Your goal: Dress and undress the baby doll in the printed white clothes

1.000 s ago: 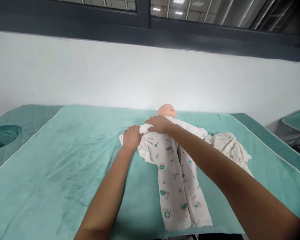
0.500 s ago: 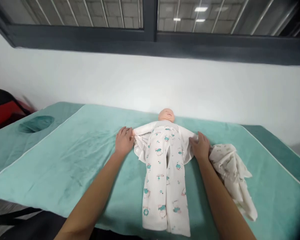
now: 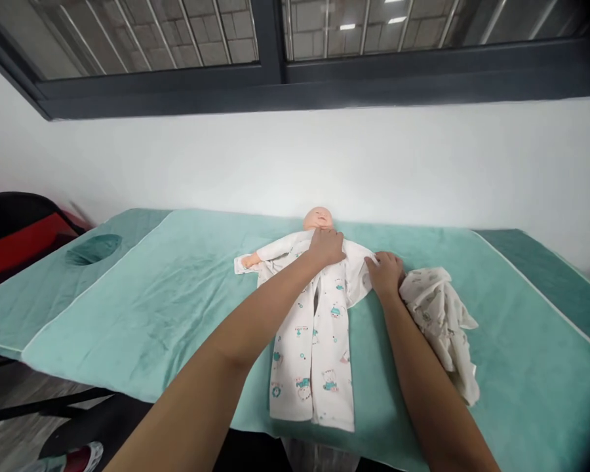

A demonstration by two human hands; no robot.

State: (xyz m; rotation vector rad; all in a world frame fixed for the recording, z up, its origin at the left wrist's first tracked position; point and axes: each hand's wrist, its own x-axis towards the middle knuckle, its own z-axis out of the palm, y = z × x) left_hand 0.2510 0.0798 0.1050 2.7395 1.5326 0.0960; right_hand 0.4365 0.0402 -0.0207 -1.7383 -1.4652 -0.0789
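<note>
A baby doll point(image 3: 318, 217) lies on its back, head toward the wall, in a white long-sleeved top point(image 3: 280, 246). White baby pants point(image 3: 327, 367) with green and pink cartoon prints lie flat over its body, legs toward me. My left hand point(image 3: 326, 247) is at the doll's chest, just below the chin, its fingers curled on the white clothing there. At the end of the sleeve on the right, my right hand point(image 3: 387, 272) has thumb and fingers closed on the cloth. The doll's bare hand point(image 3: 250, 260) shows at the left; its other hand is hidden.
A crumpled white printed cloth point(image 3: 440, 321) lies beside my right forearm. Everything rests on a green padded table point(image 3: 177, 288) with a face hole point(image 3: 93, 249) at its left end. A white wall with a dark window frame rises behind; a black and red chair point(image 3: 24, 242) stands left.
My left hand has left the doll's hand at the left and moved right to its chest. My right hand stays at the right sleeve. The view has shifted slightly.
</note>
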